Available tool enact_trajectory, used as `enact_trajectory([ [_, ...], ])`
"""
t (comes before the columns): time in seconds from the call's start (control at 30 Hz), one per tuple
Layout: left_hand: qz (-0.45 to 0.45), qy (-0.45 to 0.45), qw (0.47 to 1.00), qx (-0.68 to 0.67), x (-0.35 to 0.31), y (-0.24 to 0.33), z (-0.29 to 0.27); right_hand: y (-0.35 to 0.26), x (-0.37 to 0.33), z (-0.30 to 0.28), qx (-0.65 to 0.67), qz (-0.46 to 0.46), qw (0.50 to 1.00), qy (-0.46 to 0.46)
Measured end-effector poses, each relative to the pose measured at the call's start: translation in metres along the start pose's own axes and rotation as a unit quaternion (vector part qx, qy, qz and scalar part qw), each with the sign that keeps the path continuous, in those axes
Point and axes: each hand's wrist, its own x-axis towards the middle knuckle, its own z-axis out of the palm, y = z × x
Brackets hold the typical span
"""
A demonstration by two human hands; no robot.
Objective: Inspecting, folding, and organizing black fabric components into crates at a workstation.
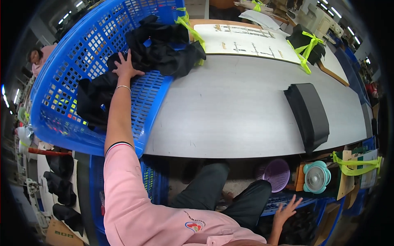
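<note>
My left arm reaches forward into a large blue plastic basket (61,78) tipped on its side at the table's left end. With fingers spread, my left hand (126,67) lies against loose black cloth pieces (164,51); it appears to grip nothing. More crumpled black cloth (93,100) is beside my forearm, partly hidden by it. My right hand (286,211) is low at the right, beyond the table's front edge, with its fingers apart and nothing in it. Beneath that hand is a lower blue crate (271,210) with dark material inside, too dim to make out.
A neat stack of black cut pieces (308,115) sits at the right on the grey table (213,110). A white board (250,43) lies at the back, with yellow-green ties (305,51) nearby. Below the right edge are a purple basket (276,176) and a teal fan (316,177).
</note>
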Motion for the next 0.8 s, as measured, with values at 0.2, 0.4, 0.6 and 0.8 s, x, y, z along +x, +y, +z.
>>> enact_trajectory([
  [0.2,-0.041,0.108,0.978,-0.171,0.027,-0.009,0.037,-0.102,0.003,-0.006,0.15,-0.156,0.975,-0.049],
  [0.4,0.055,0.127,0.958,-0.25,-0.025,0.023,0.048,-0.184,0.016,-0.01,0.24,-0.289,0.926,-0.045],
  [0.6,0.176,0.111,0.905,-0.372,-0.1,0.081,0.034,-0.269,0.03,-0.022,0.239,-0.361,0.901,-0.033],
  [0.8,0.296,0.006,0.891,-0.345,-0.175,0.116,0.015,-0.338,0.04,-0.042,0.207,-0.429,0.877,0.056],
])
